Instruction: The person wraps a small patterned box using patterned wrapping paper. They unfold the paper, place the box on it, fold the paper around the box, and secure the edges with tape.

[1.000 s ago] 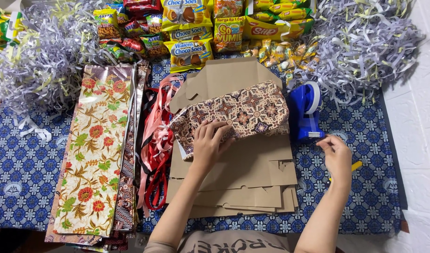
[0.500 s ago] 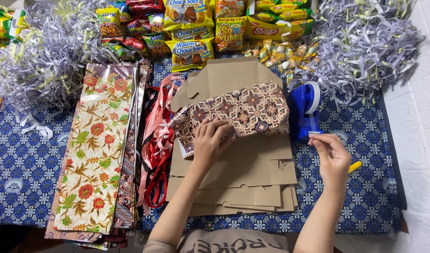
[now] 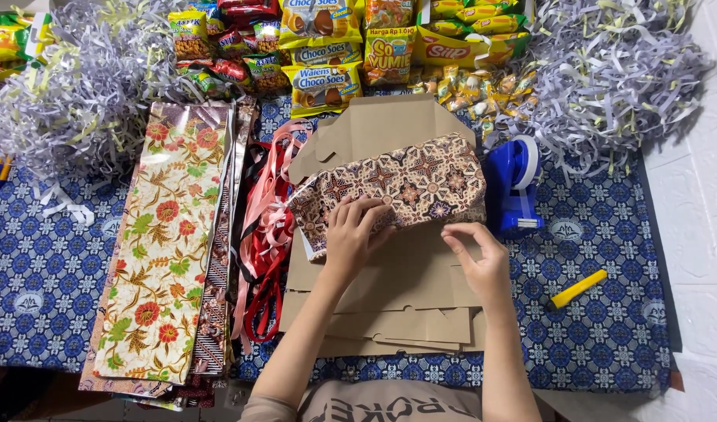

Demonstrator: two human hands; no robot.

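I see a stack of flat brown cardboard box blanks (image 3: 390,297) under both hands. On it lies a box wrapped in brown batik-patterned paper (image 3: 397,187); my left hand (image 3: 352,234) presses flat on its near edge, while my right hand (image 3: 477,258) pinches something too small to identify just beside that edge.

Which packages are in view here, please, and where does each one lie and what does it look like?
Yellow snack boxes: top centre, flat rectangles in yellow and blue, stacked.
Red snack pouches: top edge, left of the boxes, glossy.
Yellow tray box: top right of centre, open, holding yellow packets.
Small wrapped sweets: below that tray, a gold and yellow heap.
Green and yellow packets: top left corner.
Patterned wrapped parcel: centre, brown motifs, under left hand; right hand beside it.
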